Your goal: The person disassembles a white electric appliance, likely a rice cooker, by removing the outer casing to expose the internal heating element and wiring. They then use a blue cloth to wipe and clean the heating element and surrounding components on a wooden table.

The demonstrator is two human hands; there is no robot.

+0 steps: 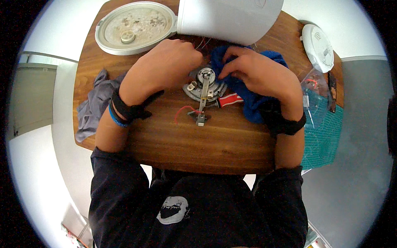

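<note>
While the right hand (260,69) spreads thumb and finger at two o'clock of the round metal assembly (211,90), above a blue cloth (250,99), the left hand (171,62) curls at ten, its grip hidden, contents untellable; a white cylinder (229,18) lies at twelve.

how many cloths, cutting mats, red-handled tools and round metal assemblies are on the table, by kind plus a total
Cloths: 2, a grey cloth and a blue cloth
Cutting mats: 1, a green mat
Red-handled tools: 1 red-handled tool
Round metal assemblies: 1 round metal assembly
Total: 5
</note>
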